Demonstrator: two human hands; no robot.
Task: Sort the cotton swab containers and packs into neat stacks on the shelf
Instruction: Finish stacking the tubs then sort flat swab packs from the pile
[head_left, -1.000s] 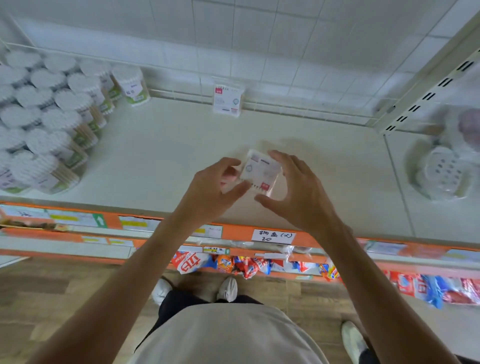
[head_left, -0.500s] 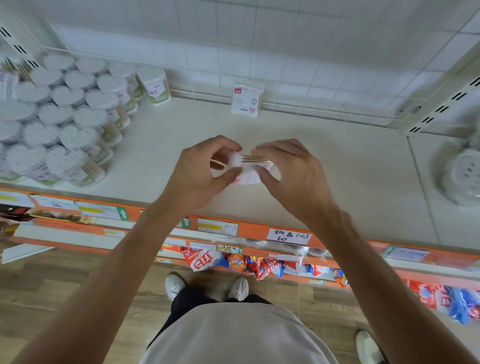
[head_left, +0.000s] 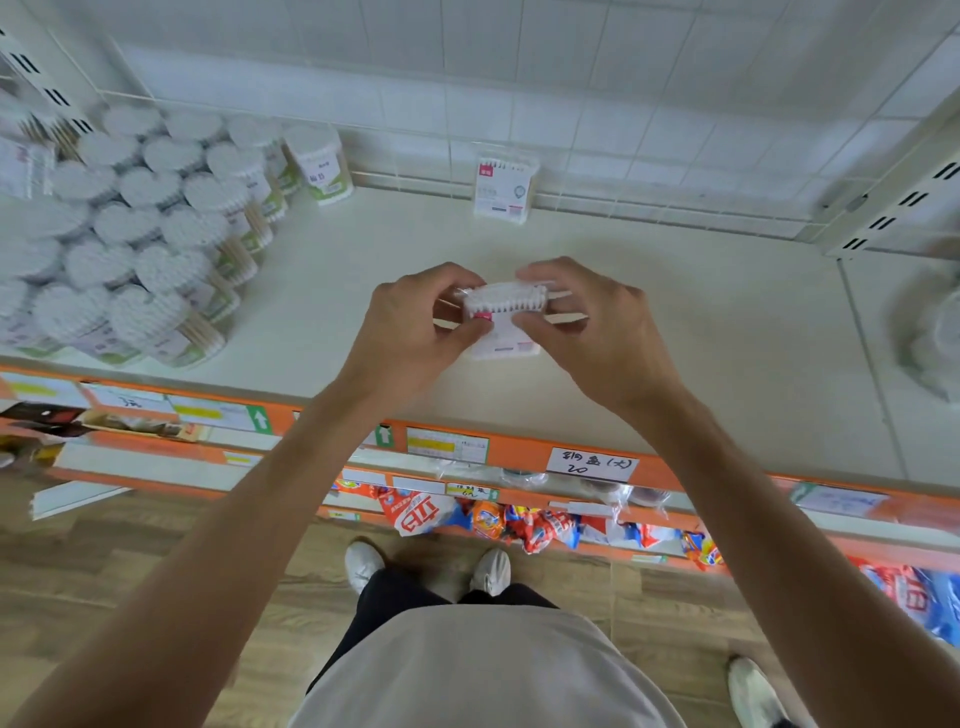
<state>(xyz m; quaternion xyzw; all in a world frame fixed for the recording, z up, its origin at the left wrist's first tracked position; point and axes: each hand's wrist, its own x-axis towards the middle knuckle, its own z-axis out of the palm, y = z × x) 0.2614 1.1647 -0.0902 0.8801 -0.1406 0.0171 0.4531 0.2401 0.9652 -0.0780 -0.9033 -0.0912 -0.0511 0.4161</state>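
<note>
Flat cotton swab pack (head_left: 501, 319): held in the air between both hands, above the front half of the shelf (head_left: 675, 332), swab tips up, label side toward the camera. Not yet set down.

Left hand (head_left: 410, 332): fingers curled, thumb and fingertips pinching the pack's left end. Right hand (head_left: 592, 332): same, pinching the right end, fingers arched over the top edge. Hands close together, only the pack between them.

Beyond the hands, against the back rail: one matching pack (head_left: 504, 187) standing upright on its own. Judged to be the start of the pack row; nothing beside or on top of it.

Far left of the left hand: round swab containers (head_left: 156, 244), many, standing packed in rows, white tops up. One tub (head_left: 319, 166) stands at the back right corner of that group. This block looks mostly ordered already, though its left part is blurred.

Far right of the right hand, past the shelf divider: blurred white round items (head_left: 935, 332), cannot tell what.

Progress estimate: containers largely grouped; packs barely begun, one placed, one in hand. Remaining, as I judge it: seat the held pack next to or against the upright one. Other loose packs not visible.
</note>
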